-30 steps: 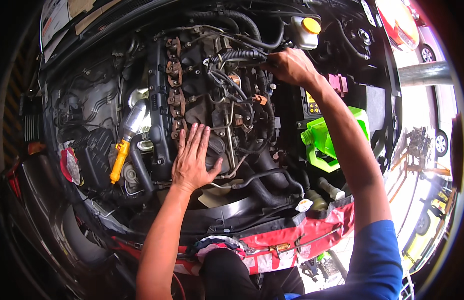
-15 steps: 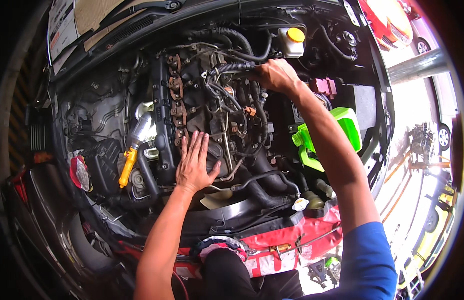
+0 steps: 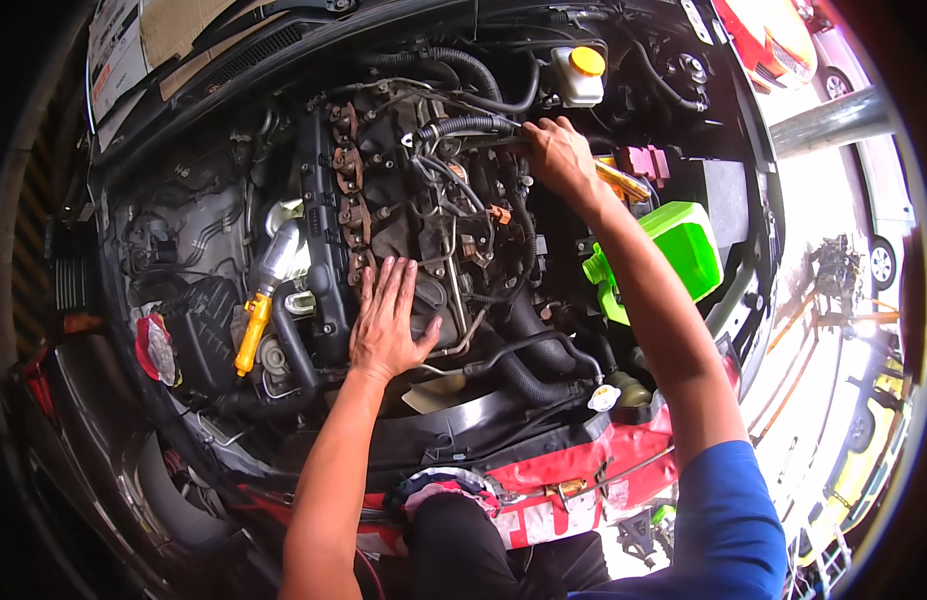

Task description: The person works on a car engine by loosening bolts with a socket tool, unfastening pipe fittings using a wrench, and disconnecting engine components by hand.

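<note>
In the head view my left hand [image 3: 386, 322] lies open on the front of the engine [image 3: 392, 235], fingers stretched out, beside a round black cap [image 3: 430, 292]. My right hand [image 3: 562, 160] reaches to the far right side of the engine, its fingers curled closed at the end of a dark bar-like piece under a black corrugated hose [image 3: 462, 127]. What lies inside that grip is hidden by the fingers. Beyond the right hand stands a white fluid reservoir with a yellow cap [image 3: 586, 62]. Left of the engine leans a yellow-handled work lamp [image 3: 254, 333].
A bright green plastic jug [image 3: 674, 250] sits beneath my right forearm. Near it are a yellow-orange object [image 3: 624, 180] and a pink cover [image 3: 646, 164]. A crumpled rag [image 3: 158, 348] lies at the left, a red cover [image 3: 624, 448] over the front edge. Other vehicles stand at right.
My right hand has shifted slightly right and nearer, uncovering more of the dark piece and the yellow-orange object. My left hand stays in its place on the engine. The whole view has moved a little.
</note>
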### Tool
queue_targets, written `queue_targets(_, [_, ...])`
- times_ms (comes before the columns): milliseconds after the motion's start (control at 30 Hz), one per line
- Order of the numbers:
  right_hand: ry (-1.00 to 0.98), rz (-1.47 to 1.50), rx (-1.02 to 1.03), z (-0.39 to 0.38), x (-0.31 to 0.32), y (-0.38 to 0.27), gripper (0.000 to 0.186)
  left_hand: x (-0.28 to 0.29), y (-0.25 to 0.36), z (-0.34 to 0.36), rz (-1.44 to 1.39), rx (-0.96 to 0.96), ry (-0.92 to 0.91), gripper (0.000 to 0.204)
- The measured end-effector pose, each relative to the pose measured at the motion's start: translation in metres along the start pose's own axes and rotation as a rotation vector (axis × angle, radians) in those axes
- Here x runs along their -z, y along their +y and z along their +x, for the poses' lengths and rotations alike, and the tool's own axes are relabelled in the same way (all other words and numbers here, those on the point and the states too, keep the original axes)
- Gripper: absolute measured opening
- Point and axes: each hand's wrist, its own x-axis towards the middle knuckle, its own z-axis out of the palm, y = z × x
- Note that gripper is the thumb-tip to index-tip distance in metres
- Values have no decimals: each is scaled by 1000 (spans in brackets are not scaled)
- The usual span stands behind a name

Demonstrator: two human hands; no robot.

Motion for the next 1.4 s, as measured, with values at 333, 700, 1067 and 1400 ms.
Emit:
queue_targets(333, [0, 135, 117, 14, 2, 5, 38, 0, 1, -4, -31, 16, 0, 91])
queue_targets(700, [-45, 30, 135, 18, 0, 2, 34, -2, 2, -2, 55, -44, -27, 99])
queue_targets(1067, [100, -41, 64, 8, -4, 4, 46, -1, 2, -7, 91, -232, -155, 110])
queue_targets(1400, [-9, -68, 138, 22, 12, 3, 69, -2, -2, -8, 81, -216, -146, 111])
